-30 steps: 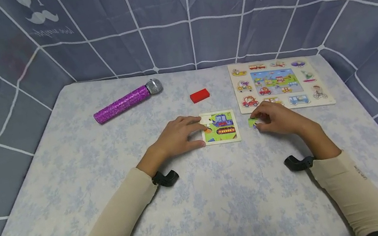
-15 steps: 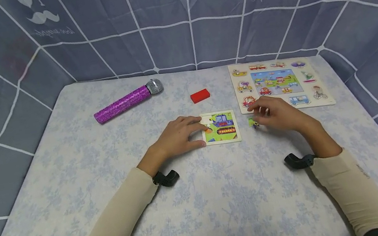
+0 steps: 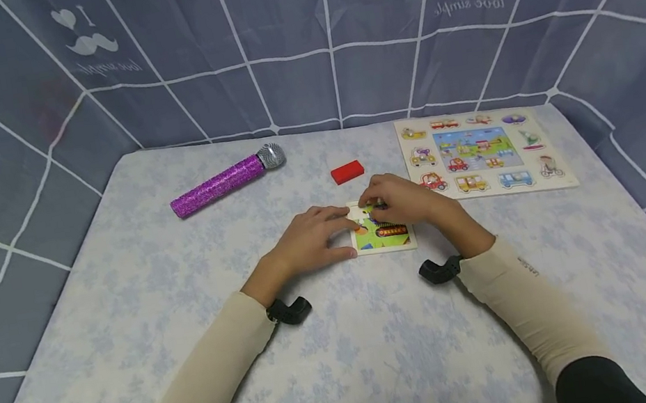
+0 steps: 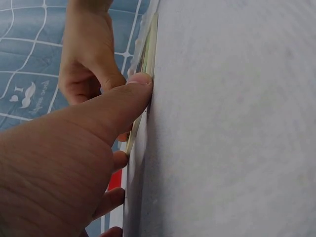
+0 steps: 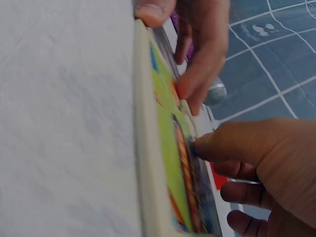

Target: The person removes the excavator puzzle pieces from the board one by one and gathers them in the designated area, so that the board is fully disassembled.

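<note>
A small square jigsaw puzzle [image 3: 389, 242] with a cream border and a green vehicle picture lies flat on the table. My left hand [image 3: 311, 240] rests at its left side, fingers spread and fairly straight, with the thumb [image 4: 133, 94] on the border. Over the upper part of the puzzle is my right hand [image 3: 402, 199]. Its thumb [image 5: 207, 145] and fingertips come together on a small puzzle piece, which they mostly hide. Whether that piece is touching the puzzle I cannot tell. In the right wrist view, the puzzle's green face [image 5: 170, 128] shows from the side.
Behind the puzzle lies a red block [image 3: 347, 172]. A purple glitter microphone [image 3: 219, 187] with a silver head is at the back left. At the back right lies a larger peg puzzle board [image 3: 480, 150] with vehicle pictures. A grey checked curtain [image 3: 282, 25] hangs behind the table.
My right hand has moved left from beside the puzzle to above it, and the small green piece is gone from its spot at the right. The left hand stays in place.
</note>
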A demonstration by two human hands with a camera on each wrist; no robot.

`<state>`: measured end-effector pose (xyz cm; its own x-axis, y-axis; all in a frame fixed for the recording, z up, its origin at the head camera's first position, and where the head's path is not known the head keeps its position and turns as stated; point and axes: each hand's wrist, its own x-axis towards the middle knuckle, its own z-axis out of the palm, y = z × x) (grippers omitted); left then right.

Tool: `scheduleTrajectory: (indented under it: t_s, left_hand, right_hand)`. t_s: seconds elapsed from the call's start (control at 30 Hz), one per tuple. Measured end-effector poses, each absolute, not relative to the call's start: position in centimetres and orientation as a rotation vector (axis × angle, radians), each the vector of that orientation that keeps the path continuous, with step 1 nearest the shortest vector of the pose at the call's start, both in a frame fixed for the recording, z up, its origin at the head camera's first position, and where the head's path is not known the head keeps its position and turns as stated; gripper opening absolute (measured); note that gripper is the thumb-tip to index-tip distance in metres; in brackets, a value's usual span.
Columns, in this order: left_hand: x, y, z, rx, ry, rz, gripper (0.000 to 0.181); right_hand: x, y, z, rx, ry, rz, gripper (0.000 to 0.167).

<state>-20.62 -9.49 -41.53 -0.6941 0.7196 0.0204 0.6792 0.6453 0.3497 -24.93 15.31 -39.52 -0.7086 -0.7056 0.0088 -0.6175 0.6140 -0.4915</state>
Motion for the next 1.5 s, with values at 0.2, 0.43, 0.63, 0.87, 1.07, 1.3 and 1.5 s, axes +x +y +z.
scheduleTrajectory:
  t_s: [0.2, 0.43, 0.63, 0.87, 1.07, 1.3, 1.5]
  left_hand:
    - [-20.4, -9.5, -41.7, 1.167, 2.741, 0.497, 0.045]
    - [-20.3, -9.5, -41.6, 1.162, 2.734, 0.507, 0.046]
    - [-20.2, -9.4, -41.5, 1.163, 2.737, 0.498, 0.047]
    - [-20.4, -9.4, -41.5, 1.158, 2.743, 0.486, 0.047]
    - [-20.4, -9.4, -41.6, 1.157, 2.743, 0.488, 0.047]
    - [-20.4, -9.4, -41.7, 1.138, 2.749, 0.491, 0.048]
    - [-20.4, -9.4, -41.6, 1.128, 2.752, 0.493, 0.048]
  right_hand:
    - [-24.8, 15.0, -40.2, -1.072, 2.649, -0.717, 0.019]
    - [-24.6, 14.9, -40.3, -1.023, 2.655, -0.73, 0.016]
    - [-24.3, 15.1, -39.5, -1.002, 2.655, -0.666, 0.02]
    - [-24.5, 15.9, -38.9, -1.037, 2.601, -0.708, 0.033]
    - [-24.6, 16.4, -38.7, -0.976, 2.611, -0.715, 0.034]
    - [-24.9, 16.6, -38.9, -0.965, 2.644, -0.691, 0.031]
    - [-25.2, 17.8, -38.7, -0.969, 2.688, -0.807, 0.029]
